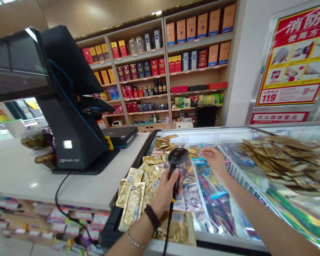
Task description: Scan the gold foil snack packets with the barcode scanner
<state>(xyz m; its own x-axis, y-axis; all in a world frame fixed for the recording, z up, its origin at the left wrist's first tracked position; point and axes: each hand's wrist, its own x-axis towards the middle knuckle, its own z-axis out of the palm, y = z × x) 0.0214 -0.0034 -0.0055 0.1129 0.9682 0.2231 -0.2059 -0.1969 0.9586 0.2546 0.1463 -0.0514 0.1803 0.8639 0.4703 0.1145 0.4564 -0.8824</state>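
My left hand, with a beaded bracelet at its wrist, is wrapped round the handle of a black barcode scanner. Its cord runs down toward the lower edge of the picture. Ahead and to the right, my right hand has its fingertips pinched at the edge of a small gold foil packet. Left of the scanner, a heap of gold packets lies on the glass top of the freezer. Under my left forearm rests a larger gold packet, partly hidden.
A point-of-sale terminal stands on the white counter at left. Brown-gold packets are piled at right on the freezer. Wrapped frozen goods and white wire dividers show through the glass. Shelves of boxes stand behind.
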